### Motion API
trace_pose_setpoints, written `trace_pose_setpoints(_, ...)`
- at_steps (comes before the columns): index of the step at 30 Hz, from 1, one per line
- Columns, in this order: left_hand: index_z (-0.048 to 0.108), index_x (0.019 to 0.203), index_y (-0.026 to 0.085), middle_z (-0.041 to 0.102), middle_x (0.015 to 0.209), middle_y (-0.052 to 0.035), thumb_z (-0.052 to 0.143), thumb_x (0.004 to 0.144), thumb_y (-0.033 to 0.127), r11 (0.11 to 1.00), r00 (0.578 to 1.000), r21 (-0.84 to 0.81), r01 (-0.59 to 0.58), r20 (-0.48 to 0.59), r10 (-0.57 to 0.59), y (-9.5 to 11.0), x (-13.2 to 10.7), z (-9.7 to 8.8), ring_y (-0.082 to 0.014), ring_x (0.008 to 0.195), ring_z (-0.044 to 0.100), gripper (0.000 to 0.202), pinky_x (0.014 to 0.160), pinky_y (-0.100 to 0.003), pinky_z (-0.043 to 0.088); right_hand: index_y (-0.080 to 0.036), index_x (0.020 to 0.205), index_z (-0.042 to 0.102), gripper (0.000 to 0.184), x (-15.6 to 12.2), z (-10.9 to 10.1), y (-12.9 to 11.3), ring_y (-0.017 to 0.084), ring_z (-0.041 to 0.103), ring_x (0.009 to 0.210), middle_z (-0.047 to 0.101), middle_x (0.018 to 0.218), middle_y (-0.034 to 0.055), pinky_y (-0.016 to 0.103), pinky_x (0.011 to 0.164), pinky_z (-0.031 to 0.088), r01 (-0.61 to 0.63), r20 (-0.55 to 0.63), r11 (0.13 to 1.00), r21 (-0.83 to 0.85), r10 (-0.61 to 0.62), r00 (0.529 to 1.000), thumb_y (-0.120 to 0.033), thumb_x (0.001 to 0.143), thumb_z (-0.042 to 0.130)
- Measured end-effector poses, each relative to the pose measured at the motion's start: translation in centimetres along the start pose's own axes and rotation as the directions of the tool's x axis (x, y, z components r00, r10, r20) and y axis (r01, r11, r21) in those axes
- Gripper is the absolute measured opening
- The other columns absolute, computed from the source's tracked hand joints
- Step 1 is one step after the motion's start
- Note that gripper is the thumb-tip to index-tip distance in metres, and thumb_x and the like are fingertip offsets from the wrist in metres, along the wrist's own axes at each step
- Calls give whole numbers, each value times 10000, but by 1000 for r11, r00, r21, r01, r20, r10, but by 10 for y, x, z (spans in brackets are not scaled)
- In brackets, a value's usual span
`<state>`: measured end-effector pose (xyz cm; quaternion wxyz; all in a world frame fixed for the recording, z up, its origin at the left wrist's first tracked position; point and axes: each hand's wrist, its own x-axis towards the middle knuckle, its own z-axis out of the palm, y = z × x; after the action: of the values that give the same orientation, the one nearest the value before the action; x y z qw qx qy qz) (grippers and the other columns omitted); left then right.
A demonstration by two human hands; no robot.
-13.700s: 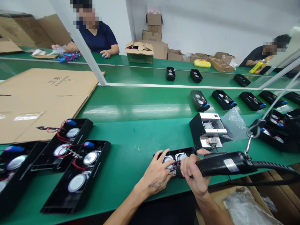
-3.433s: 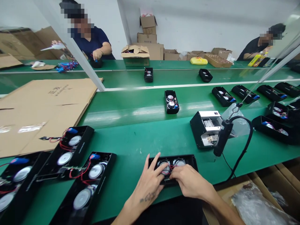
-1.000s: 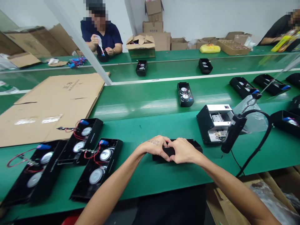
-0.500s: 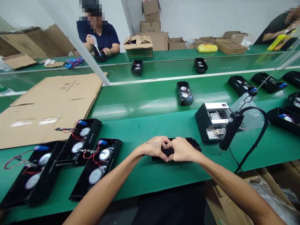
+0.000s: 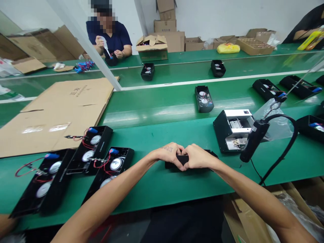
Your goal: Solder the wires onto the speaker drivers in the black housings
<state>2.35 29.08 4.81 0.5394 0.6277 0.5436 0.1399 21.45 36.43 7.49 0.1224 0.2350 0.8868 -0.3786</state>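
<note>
Left hand (image 5: 167, 155) and right hand (image 5: 199, 158) have closed together, fingers curled and grasping a black speaker housing (image 5: 172, 165) on the green conveyor belt (image 5: 152, 192). Its drivers no longer show. An electric screwdriver (image 5: 253, 145) hangs unheld, well right.

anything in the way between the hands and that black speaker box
Nothing visible: the left hand and the right hand rest directly on the black speaker housing, meeting over it. The hanging electric screwdriver is off to the right, apart from them.
</note>
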Motion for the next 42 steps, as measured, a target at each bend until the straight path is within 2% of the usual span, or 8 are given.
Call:
trace_pose_setpoints(6,655,575,183,675,1002,34,970,566,590,997,995,-33,71,-65,-73,4,-11,15,-107,727,523,515,596,-263,342,-200,854,794,270,-1,-10,2,160,588,628,609,637,-51,273,535,302,96,137,995,7,-96,986,-364,690,933)
trace_pose_setpoints(10,649,554,184,687,1032,34,966,579,550,997,995,-41,72,-71,-75,7,-16,20,-112,753,542,484,616,-260,358,-197,909,798,275,-6,-14,5,155,554,631,587,637,-53,274,549,297,147,160,989,-13,-144,977,-381,741,915)
trace_pose_setpoints(16,649,581,187,706,1082,31,976,572,508,997,995,-25,69,-73,-71,7,-18,24,-113,753,559,458,624,-257,363,-186,983,835,320,-10,-19,13,136,530,655,632,708,-62,260,591,317,157,229,981,113,-179,957,-319,712,938)
trace_pose_setpoints(25,735,822,214,731,988,26,995,559,523,997,992,-12,78,-95,-79,3,-18,27,-148,770,603,482,602,-245,367,-203,999,886,346,-14,-10,16,171,645,726,772,788,-26,255,639,419,112,73,977,183,-127,989,-213,657,937)
trace_pose_setpoints(32,657,633,191,712,1058,23,985,558,502,998,994,-23,64,-92,-65,4,-16,27,-121,746,568,458,603,-248,370,-201,932,871,305,-6,-10,12,220,740,842,832,879,-2,252,690,481,61,116,959,277,-97,988,-156,631,891)
trace_pose_setpoints(35,653,586,189,703,1071,22,973,569,495,999,995,-23,47,-87,-49,5,-17,27,-127,777,580,443,625,-252,385,-211,954,860,288,-12,-7,6,221,721,805,805,830,2,265,643,425,82,96,987,135,-96,991,-252,673,906)
trace_pose_setpoints(39,627,538,186,697,1065,23,951,593,544,1000,996,-15,19,-92,-20,6,-18,28,-120,755,559,486,628,-267,377,-218,1091,838,419,-23,2,-5,289,732,838,798,825,65,301,629,354,23,23,985,-169,-20,1000,-410,723,898)
trace_pose_setpoints(42,592,508,178,705,1080,25,936,620,589,1000,995,1,-4,-98,4,5,-18,29,-100,700,515,547,602,-282,346,-226,1095,835,362,-26,7,-9,309,758,843,811,829,80,315,643,363,-7,17,981,-195,10,1000,-379,767,850)
